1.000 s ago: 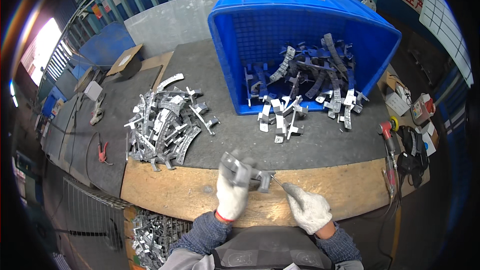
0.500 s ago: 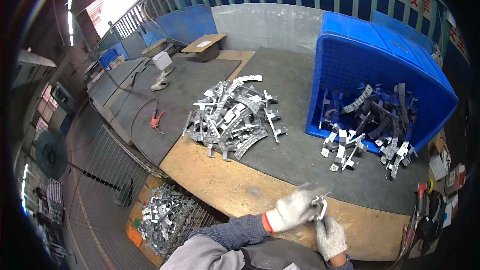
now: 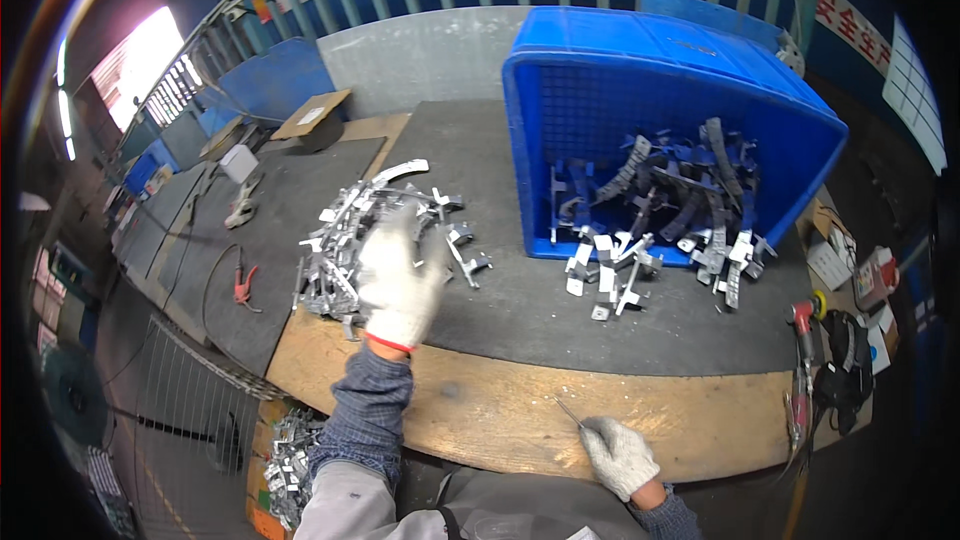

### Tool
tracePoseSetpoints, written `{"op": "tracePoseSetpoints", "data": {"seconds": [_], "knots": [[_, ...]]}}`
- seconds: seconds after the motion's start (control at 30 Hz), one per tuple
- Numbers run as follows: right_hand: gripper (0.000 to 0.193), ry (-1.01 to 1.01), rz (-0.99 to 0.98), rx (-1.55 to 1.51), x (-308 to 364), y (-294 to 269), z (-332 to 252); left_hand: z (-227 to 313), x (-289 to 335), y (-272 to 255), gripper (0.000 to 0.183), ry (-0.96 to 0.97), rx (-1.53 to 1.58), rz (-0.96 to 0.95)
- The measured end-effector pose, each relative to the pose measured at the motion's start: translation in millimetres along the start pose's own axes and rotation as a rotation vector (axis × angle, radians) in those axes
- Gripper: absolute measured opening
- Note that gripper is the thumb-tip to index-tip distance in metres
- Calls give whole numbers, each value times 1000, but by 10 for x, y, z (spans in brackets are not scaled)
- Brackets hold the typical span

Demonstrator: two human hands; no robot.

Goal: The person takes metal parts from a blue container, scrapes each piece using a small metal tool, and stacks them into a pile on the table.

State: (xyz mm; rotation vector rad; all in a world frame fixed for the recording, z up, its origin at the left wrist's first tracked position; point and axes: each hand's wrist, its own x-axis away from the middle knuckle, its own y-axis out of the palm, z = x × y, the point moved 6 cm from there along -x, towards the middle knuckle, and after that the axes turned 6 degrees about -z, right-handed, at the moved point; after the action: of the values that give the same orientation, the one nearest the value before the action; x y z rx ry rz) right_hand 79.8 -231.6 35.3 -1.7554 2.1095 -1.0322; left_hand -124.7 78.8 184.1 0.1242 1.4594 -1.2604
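Observation:
My left hand, in a white knit glove with a red cuff edge, is stretched out over the near right side of a pile of silver metal brackets. Motion smears its fingers, so whether they hold anything is hidden. Gloved too, my right hand is closed near the front edge of the wooden bench strip. A thin, dark, pointed metal rod sticks out of its fingers toward the upper left; the rest of it is inside the hand.
A blue plastic crate lies tipped on its side, with more metal brackets spilling onto the dark mat. At left lie a red air blow gun and hose. A power tool lies at right. Below the bench's left end sits another bracket heap.
My left hand has moved from beside my right hand up and left to the pile. The bracket between both hands no longer shows there. The view has shifted right.

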Motion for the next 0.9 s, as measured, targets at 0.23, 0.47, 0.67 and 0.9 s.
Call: {"op": "tracePoseSetpoints", "data": {"seconds": [0.23,0.47,0.67,0.9], "knots": [[33,-17,82,-30,93,-144,4,1255,247,1622,72,-198,322,-826],[35,67,127,-84,275,-215,120,1508,291,2466,63,-54,131,-976],[31,120,321,-140,296,-430,326,1591,655,2045,60,-45,423,-591],[26,-2,427,-131,186,-503,314,1696,825,2085,78,-238,489,-753]]}}
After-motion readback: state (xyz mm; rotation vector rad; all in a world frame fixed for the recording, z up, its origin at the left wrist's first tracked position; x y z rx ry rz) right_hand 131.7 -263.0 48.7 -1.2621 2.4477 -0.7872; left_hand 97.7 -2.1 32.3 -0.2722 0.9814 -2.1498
